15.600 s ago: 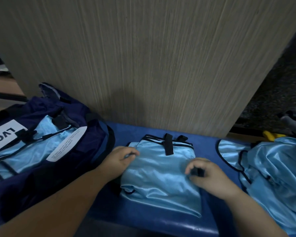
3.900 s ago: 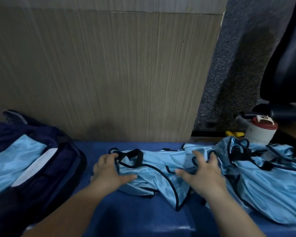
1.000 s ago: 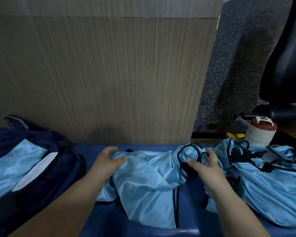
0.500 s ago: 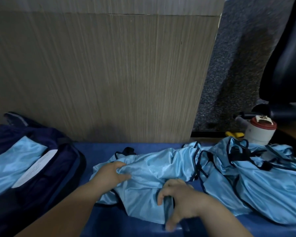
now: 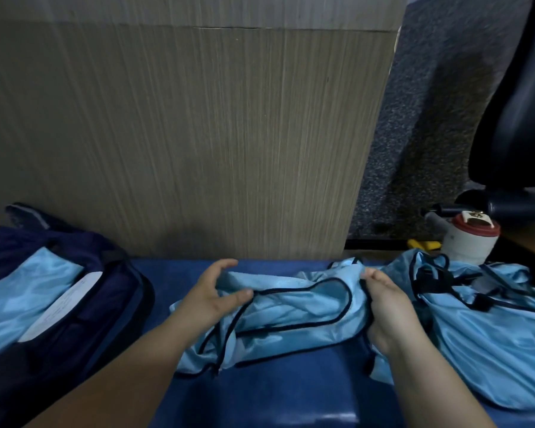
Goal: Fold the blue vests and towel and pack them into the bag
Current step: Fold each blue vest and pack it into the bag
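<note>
On the bench (image 5: 291,400), the left hand (image 5: 212,296) is curling thumb and fingers round the vest (image 5: 294,313) at its 9 o'clock end. The right hand (image 5: 386,307) is gripping its 3 o'clock end, having left the near hem. The bag (image 5: 84,316) is lying at 9 o'clock, loose vests (image 5: 491,329) at 3.

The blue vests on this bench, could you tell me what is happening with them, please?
A person holds one crumpled vest by its ends, left hand and right hand gripping it over the blue bench; it is not yet folded. More loose vests lie heaped to the right. The open navy bag on the left already holds light-blue fabric.
</note>
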{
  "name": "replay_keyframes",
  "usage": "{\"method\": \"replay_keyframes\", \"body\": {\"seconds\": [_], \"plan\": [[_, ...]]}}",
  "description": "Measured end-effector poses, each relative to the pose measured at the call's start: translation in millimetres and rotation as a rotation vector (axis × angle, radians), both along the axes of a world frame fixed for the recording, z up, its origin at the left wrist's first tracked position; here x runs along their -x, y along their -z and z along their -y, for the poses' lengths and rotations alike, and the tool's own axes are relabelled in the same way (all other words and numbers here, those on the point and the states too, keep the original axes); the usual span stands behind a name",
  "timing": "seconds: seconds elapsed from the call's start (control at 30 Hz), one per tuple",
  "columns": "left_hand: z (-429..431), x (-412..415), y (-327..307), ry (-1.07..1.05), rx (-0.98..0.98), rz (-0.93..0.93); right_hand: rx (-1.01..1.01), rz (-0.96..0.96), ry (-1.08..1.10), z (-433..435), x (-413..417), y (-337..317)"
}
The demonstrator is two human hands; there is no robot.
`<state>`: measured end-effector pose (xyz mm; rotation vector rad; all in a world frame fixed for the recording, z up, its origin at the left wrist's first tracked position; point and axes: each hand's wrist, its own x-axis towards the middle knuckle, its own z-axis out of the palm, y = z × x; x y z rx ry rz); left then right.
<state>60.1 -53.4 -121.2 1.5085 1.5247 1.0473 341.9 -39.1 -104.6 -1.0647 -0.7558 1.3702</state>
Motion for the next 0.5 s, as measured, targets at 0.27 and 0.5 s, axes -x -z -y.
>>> {"method": "replay_keyframes", "body": {"seconds": [0.27, 0.5], "plan": [[-10, 4, 27, -0.139, -0.099, -0.493, 0.196, -0.126, 0.304, -11, -32, -6], [4, 1, 11, -0.262, 0.042, -0.49, 0.144, 0.794, 0.03, 0, -36, 3]]}}
